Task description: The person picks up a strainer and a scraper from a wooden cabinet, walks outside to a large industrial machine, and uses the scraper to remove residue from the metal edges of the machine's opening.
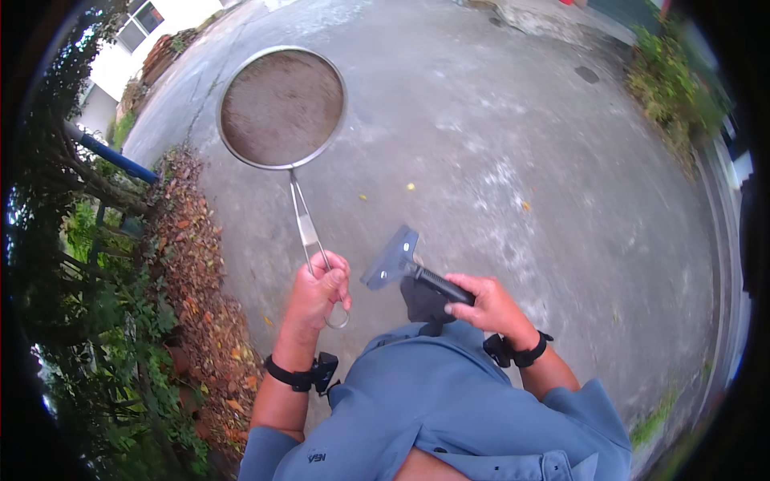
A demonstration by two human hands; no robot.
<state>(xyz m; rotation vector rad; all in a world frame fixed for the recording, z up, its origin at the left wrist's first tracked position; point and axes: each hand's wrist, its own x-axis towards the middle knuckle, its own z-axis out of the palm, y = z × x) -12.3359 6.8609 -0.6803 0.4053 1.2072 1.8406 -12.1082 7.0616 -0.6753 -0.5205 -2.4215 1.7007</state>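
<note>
My left hand is closed round the wire handle of a round, long-handled strainer. Its wide metal rim encloses a brown, slightly streaked surface, and the handle's end loop sticks out below my fingers. The strainer is held out to the front left, over the concrete. In front of my body, my right hand grips the black ribbed handle of a wide-bladed scraper. The grey blade points up and left, toward my left hand, and does not touch the strainer.
Grey concrete spreads ahead, with pale stains and a few fallen yellow leaves. Along the left run a strip of dry leaves, green plants and a blue pole. A bush grows at the far right.
</note>
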